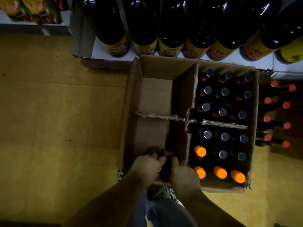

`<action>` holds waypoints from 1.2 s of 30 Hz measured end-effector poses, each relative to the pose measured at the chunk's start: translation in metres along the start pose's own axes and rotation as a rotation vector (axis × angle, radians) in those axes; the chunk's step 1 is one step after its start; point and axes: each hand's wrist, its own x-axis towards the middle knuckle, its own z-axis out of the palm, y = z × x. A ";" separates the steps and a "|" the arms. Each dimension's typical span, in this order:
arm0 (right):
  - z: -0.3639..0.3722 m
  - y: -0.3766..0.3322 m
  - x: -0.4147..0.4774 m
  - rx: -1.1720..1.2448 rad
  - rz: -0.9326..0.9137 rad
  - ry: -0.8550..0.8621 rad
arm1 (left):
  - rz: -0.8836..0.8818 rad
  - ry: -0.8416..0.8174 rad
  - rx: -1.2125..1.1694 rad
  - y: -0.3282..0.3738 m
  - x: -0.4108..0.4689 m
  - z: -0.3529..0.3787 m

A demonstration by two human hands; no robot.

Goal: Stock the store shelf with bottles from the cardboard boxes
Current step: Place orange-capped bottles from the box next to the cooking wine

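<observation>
The store shelf [246, 60] lies beyond the fingertips, with seven large dark bottles [144, 27] along its edge. The cardboard box [131, 102] surrounds the fingers. Right of them stand eighteen small bottles [223, 112], fourteen grey-capped and four orange-capped. Left hand [148, 166] and right hand [183, 176] curl their fingers round held bottles [165, 171] in the near-left compartment; how many I cannot tell. They are probably glass: heavy, smooth, breakable, best gripped at the shoulder below the cap.
</observation>
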 end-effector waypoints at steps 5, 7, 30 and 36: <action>-0.024 -0.005 -0.021 0.005 0.011 0.030 | -0.023 0.048 0.012 0.003 -0.028 -0.016; -0.038 -0.007 -0.033 0.006 0.005 0.037 | -0.023 0.077 0.021 0.006 -0.043 -0.028; -0.306 -0.029 -0.320 -0.051 -0.191 0.342 | 0.028 0.339 0.123 0.113 -0.340 -0.289; -0.386 -0.024 -0.410 -0.026 -0.259 0.470 | -0.009 0.490 0.112 0.153 -0.418 -0.363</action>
